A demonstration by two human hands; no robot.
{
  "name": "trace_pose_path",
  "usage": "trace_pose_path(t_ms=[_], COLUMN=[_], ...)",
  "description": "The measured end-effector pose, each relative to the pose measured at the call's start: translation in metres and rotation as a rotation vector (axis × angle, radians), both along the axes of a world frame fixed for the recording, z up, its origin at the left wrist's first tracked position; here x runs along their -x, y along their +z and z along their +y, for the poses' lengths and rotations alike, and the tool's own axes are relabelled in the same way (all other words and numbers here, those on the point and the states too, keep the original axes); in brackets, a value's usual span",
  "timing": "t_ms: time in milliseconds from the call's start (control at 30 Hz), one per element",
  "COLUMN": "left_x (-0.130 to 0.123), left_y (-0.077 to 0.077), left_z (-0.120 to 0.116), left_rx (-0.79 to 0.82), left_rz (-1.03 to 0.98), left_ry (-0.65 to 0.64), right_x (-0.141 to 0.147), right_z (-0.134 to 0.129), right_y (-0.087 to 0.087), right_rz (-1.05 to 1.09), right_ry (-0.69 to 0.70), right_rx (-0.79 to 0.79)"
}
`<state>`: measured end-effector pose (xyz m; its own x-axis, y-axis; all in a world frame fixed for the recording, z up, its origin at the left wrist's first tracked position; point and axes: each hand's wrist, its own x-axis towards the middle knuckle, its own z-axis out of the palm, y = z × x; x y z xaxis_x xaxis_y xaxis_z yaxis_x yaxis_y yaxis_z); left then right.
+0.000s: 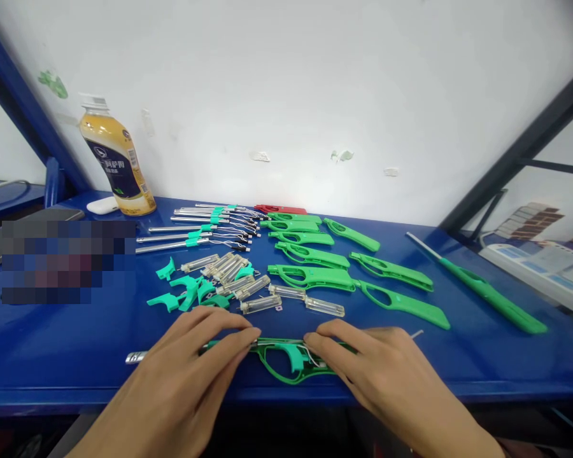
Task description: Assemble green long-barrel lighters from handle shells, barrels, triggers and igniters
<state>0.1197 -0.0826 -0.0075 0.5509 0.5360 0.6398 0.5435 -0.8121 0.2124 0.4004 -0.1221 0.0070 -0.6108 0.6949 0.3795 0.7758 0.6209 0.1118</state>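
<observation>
A partly assembled green lighter [286, 378] lies at the table's front edge, its open shell showing a teal trigger [295, 357] and thin white wires. My left hand [191, 369] is closed on the metal tube [136, 357], near where it meets the shell. At the handle end, my right hand [377, 362] presses its fingers together on the shell and wires. Beyond the hands lie several clear fuel tanks [253, 287] and loose teal triggers [167, 300]. Several metal tubes with wires [191, 244] lie behind them. Green shell halves [310, 277] are spread toward the right.
A yellow drink bottle [117, 162] and a white case [102, 205] stand at the back left. A phone [33, 222] lies near a blurred patch. A whole green lighter [487, 292] rests at the right. Red shell [281, 209] and white wall [291, 95] are at the back.
</observation>
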Motion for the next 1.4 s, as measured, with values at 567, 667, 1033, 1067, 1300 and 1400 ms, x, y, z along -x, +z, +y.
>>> trace_pose_path(t_ms=[567, 667, 1033, 1067, 1300, 1400], left_x=[0.006, 0.007, 0.008, 0.007, 0.008, 0.007], left_y=[0.002, 0.002, -0.003, -0.004, -0.004, 0.003], left_z=[0.005, 0.005, 0.005, 0.006, 0.007, 0.003], left_rx=[0.014, 0.042, 0.09, 0.088, 0.108, 0.113], left_rz=[-0.006, 0.021, 0.105, 0.092, 0.13, 0.191], left_ry=[-0.013, -0.022, -0.009, -0.01, -0.024, -0.025], right_x=[-0.006, -0.008, -0.008, -0.008, -0.008, -0.008], right_z=[-0.014, -0.014, -0.009, -0.009, -0.008, -0.01], right_y=[-0.013, -0.015, -0.016, -0.016, -0.017, -0.017], right_rz=[0.167, 0.214, 0.348, 0.349, 0.361, 0.367], right_ry=[-0.154, -0.161, -0.176, -0.172, -0.175, -0.175], right_rx=[0.071, 0.169, 0.215, 0.218, 0.232, 0.247])
